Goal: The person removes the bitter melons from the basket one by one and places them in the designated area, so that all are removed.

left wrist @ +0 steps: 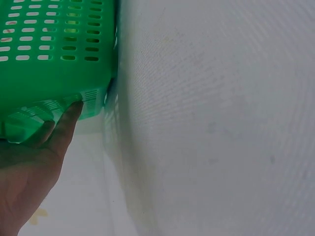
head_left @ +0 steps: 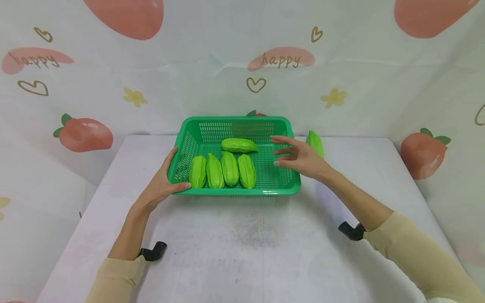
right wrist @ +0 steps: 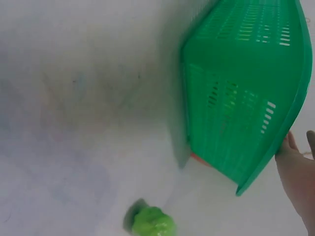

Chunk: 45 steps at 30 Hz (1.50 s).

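A green plastic basket [head_left: 235, 192] stands on the table, with several bitter melons inside. A row of them [head_left: 214, 170] lies lengthwise toward its front left, and one bitter melon [head_left: 239, 145] lies crosswise behind. My left hand [head_left: 161, 183] grips the basket's front left corner, thumb on the rim; in the left wrist view its fingers [left wrist: 68, 125] lie along the outer wall. Over the basket's right side is my right hand [head_left: 303, 158], fingers spread and holding nothing. Another bitter melon [head_left: 315, 143] lies on the table right of the basket, partly hidden by that hand.
The white tabletop [head_left: 246, 252] extends in front of the basket and to both sides. Behind it hangs a pale cloth backdrop [head_left: 212, 88] printed with fruit, hearts and flowers. Black wrist mounts [head_left: 153, 251] sit at the sleeve ends.
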Motion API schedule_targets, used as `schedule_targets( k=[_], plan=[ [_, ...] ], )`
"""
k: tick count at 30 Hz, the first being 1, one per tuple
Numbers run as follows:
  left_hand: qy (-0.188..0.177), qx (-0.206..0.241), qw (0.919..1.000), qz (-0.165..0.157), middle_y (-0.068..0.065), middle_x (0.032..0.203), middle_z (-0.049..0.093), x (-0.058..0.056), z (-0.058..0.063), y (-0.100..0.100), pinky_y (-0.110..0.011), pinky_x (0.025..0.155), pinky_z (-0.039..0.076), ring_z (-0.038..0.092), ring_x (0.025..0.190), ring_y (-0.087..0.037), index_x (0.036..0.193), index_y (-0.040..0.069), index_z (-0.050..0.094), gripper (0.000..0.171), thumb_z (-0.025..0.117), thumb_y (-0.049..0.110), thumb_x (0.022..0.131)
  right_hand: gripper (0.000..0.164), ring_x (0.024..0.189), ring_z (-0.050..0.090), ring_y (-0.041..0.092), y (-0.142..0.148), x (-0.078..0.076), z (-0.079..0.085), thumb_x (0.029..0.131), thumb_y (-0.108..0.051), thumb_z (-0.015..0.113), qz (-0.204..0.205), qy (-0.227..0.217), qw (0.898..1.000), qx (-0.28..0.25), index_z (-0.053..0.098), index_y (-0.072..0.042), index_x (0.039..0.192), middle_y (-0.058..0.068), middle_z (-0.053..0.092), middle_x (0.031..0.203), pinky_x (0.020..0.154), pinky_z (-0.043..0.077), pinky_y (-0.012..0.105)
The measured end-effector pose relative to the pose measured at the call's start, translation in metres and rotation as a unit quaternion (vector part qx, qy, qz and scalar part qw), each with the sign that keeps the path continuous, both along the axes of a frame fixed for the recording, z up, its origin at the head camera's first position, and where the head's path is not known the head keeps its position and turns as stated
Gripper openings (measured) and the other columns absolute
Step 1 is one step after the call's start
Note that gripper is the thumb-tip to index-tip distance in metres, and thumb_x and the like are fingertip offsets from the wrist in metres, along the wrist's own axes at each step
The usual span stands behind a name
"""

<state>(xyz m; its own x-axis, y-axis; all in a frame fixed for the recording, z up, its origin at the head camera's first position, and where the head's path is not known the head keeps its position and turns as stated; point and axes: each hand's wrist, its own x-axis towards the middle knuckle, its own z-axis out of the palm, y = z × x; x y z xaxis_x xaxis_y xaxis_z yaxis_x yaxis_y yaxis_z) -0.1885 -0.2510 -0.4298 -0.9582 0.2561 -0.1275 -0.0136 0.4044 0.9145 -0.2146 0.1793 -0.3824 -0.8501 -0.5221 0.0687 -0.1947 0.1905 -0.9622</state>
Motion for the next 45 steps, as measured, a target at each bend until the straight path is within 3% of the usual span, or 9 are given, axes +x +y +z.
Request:
schedule_targets(
  k=[6, 16, 21, 28, 45],
  plan=[
    [-0.002, 0.004, 1.0000, 0.002, -0.009, 0.165, 0.005, -0.001, 0.001, 0.000, -0.064, 0.112, 0.013, 0.011, 0.147, -0.033, 0.159, 0.038, -0.003, 0.112, 0.077, 0.017, 0.083, 0.070, 0.128, 0.051, 0.039, -0.012, -0.002, 0.002, 0.091, -0.001, 0.070, 0.022, 0.025, 0.999, 0.027, 0.037, -0.008, 0.153, 0.009, 0.040, 0.154, 0.096, 0.049, 0.032],
    [-0.001, 0.004, 1.0000, 0.002, -0.008, 0.165, 0.003, -0.003, 0.001, 0.000, -0.065, 0.112, 0.013, 0.009, 0.148, -0.033, 0.159, 0.038, -0.002, 0.111, 0.077, 0.016, 0.084, 0.068, 0.128, 0.052, 0.036, -0.028, -0.005, 0.001, 0.091, -0.006, 0.072, 0.027, 0.026, 0.998, 0.057, 0.040, -0.009, 0.151, 0.013, 0.045, 0.149, 0.099, 0.048, 0.041],
    [-0.001, 0.009, 1.0000, 0.003, -0.008, 0.165, 0.003, -0.002, 0.002, 0.001, -0.064, 0.112, 0.013, 0.010, 0.148, -0.033, 0.159, 0.038, -0.002, 0.111, 0.076, 0.015, 0.084, 0.068, 0.127, 0.051, 0.040, -0.035, -0.006, 0.000, 0.091, -0.007, 0.073, 0.024, 0.015, 0.998, 0.061, 0.041, -0.010, 0.151, 0.020, 0.045, 0.147, 0.098, 0.048, 0.044],
    [-0.003, 0.010, 0.9999, 0.004, -0.008, 0.165, 0.002, 0.000, 0.003, 0.000, -0.064, 0.112, 0.013, 0.010, 0.148, -0.033, 0.159, 0.039, -0.002, 0.112, 0.077, 0.014, 0.083, 0.070, 0.127, 0.053, 0.032, -0.045, -0.006, -0.001, 0.092, -0.014, 0.073, 0.016, -0.021, 0.996, 0.087, 0.038, -0.009, 0.152, 0.016, 0.046, 0.148, 0.098, 0.048, 0.045],
    [-0.006, 0.014, 0.9998, 0.009, -0.009, 0.165, 0.004, 0.001, 0.002, 0.002, -0.063, 0.112, 0.014, 0.011, 0.147, -0.034, 0.159, 0.037, -0.001, 0.109, 0.075, 0.014, 0.085, 0.072, 0.129, 0.052, 0.035, -0.063, -0.010, -0.015, 0.091, -0.012, 0.073, -0.009, -0.073, 0.992, 0.104, 0.037, -0.011, 0.153, 0.017, 0.043, 0.150, 0.099, 0.047, 0.046]
  ],
)
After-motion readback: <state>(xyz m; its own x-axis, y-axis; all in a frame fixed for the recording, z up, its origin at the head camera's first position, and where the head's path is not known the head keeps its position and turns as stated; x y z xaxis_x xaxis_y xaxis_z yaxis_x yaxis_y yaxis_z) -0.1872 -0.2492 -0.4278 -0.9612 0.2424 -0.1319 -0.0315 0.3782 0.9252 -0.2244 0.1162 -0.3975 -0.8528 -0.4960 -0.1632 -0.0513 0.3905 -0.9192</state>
